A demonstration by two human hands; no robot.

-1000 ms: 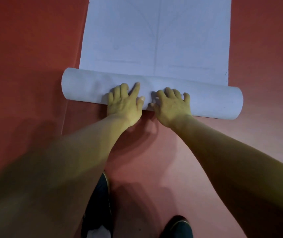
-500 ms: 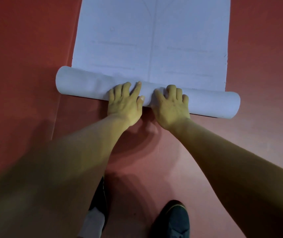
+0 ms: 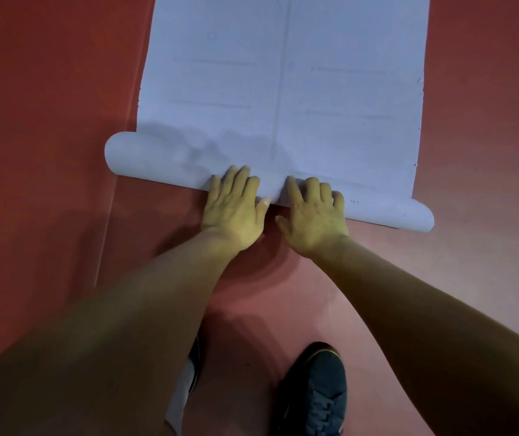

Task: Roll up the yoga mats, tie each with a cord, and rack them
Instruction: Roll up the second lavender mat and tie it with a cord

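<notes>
The pale lilac yoga mat [image 3: 283,73] is lying on the red floor [image 3: 47,121]. Its far part is lying flat and running out of the top of the view, with faint lines showing on it. Its near end is wound into a roll [image 3: 157,158] that is slanting from upper left to lower right and sticking out past the flat sheet's edges on both sides.

We are pressing both hands on the middle of that roll. Our left hand [image 3: 233,212] is lying palm down, fingers fairly straight and a little spread, fingertips on the roll and gripping nothing. Our right hand [image 3: 315,221] is resting just beside it in the same way, the two near each other but apart.

Our bare forearms are reaching in from the bottom corners. Between them a dark laced shoe [image 3: 315,398] is standing on the floor, and a second shoe [image 3: 195,354] is mostly hiding behind the left forearm.
</notes>
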